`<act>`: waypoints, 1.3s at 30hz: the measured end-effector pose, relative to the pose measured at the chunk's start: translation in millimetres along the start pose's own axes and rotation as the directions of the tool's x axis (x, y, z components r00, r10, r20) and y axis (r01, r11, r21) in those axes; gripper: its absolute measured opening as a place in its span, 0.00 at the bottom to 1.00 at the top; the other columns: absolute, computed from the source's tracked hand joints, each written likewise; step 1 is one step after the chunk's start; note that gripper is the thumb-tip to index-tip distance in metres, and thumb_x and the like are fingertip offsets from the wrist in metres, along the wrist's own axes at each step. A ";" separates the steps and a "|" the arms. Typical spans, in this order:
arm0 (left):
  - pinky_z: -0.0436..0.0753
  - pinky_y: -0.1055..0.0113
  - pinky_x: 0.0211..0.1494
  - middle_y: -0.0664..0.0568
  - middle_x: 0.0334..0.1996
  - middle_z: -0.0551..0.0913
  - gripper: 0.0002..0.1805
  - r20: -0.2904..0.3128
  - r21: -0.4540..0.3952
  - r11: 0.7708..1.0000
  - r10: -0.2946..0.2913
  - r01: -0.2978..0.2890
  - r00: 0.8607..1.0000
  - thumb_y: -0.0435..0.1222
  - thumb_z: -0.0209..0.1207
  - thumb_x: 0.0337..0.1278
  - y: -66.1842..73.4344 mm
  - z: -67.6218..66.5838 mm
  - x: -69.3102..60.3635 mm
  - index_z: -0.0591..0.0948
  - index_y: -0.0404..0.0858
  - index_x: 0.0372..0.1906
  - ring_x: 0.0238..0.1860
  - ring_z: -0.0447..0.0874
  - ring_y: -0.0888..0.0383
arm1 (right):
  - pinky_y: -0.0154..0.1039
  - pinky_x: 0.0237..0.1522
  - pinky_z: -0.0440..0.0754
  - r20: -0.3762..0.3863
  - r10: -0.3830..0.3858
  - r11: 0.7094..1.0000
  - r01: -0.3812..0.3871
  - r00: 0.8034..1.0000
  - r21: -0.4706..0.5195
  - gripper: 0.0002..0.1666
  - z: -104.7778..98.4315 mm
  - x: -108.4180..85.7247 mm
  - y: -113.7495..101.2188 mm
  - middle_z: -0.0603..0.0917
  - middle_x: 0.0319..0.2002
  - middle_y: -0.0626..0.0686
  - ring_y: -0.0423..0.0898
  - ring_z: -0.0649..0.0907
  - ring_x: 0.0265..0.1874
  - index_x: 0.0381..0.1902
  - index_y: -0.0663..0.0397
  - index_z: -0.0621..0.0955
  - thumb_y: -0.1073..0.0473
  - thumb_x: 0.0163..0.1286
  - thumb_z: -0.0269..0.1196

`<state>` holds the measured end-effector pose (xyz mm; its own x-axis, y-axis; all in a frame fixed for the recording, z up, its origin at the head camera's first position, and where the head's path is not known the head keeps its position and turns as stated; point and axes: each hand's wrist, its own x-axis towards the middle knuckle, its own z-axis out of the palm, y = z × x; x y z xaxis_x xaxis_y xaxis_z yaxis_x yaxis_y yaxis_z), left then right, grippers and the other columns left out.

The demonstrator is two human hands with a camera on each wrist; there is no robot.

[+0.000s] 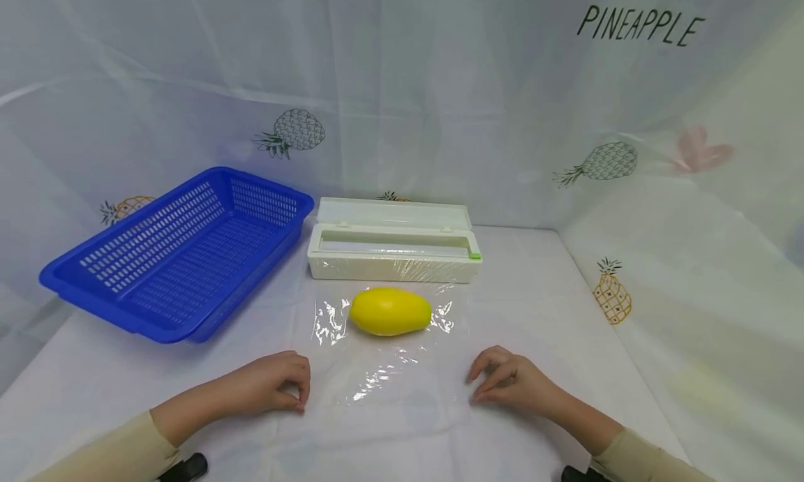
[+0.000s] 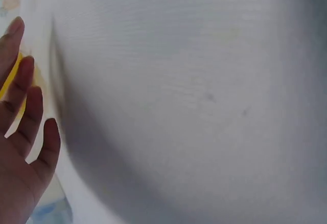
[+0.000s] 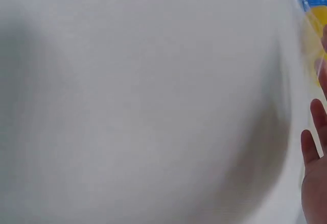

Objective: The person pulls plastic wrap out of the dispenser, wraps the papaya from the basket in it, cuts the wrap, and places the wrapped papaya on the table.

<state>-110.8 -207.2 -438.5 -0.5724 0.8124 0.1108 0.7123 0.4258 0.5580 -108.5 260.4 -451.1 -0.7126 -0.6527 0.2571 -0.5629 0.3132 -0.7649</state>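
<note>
A sheet of clear plastic wrap (image 1: 377, 381) stretches over the white cloth from a white wrap dispenser (image 1: 392, 267) with its lid up. On the wrap lies a smooth yellow oval fruit (image 1: 390, 312), mango-like in shape. At the wrap's near left corner, my left hand (image 1: 270, 383) pinches the film between thumb and index finger. My right hand (image 1: 515, 384) pinches the near right corner, its other fingers loosely bent. Both wrist views show only part of each hand, with the left hand (image 2: 23, 132) at the left edge and the right hand (image 3: 317, 168) at the right edge.
A blue plastic basket (image 1: 182, 259) with slotted sides stands at the left, beside the dispenser. White curtain fabric (image 1: 440, 119) printed with pineapples hangs behind and at the sides. White cloth (image 1: 527, 294) covers the work surface.
</note>
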 end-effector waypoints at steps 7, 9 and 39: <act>0.78 0.68 0.40 0.70 0.30 0.74 0.09 -0.019 -0.106 0.990 -0.099 0.097 0.995 0.37 0.72 0.46 11.6 -22.8 1.0 0.83 0.53 0.26 0.35 0.75 0.65 | 0.33 0.43 0.78 -0.058 0.086 0.995 -0.082 0.995 0.064 0.03 -15.4 11.0 -25.0 0.85 0.40 0.52 0.44 0.78 0.43 0.28 0.58 0.89 0.68 0.54 0.73; 0.79 0.66 0.39 0.69 0.31 0.74 0.08 -0.038 -0.130 0.984 -0.129 0.123 0.991 0.37 0.72 0.48 15.4 -29.8 1.5 0.84 0.52 0.26 0.35 0.75 0.64 | 0.33 0.38 0.79 -0.076 0.121 0.988 -0.112 0.990 0.106 0.03 -20.0 14.5 -31.3 0.85 0.39 0.54 0.44 0.78 0.39 0.29 0.61 0.89 0.71 0.55 0.72; 0.83 0.69 0.45 0.40 0.41 0.85 0.13 -0.417 -0.520 0.821 -0.484 0.235 0.769 0.32 0.67 0.57 4.1 -82.0 53.5 0.76 0.32 0.42 0.43 0.85 0.52 | 0.43 0.49 0.82 -0.093 0.274 0.905 -0.224 0.957 0.363 0.09 -83.0 97.7 -19.1 0.85 0.44 0.60 0.52 0.86 0.44 0.36 0.73 0.78 0.69 0.64 0.66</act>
<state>-171.8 -194.6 -362.8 -0.9545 0.2528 0.1582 0.2395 0.3336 0.9118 -202.1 247.8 -362.3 -0.8755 -0.4745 0.0916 -0.1980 0.1792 -0.9637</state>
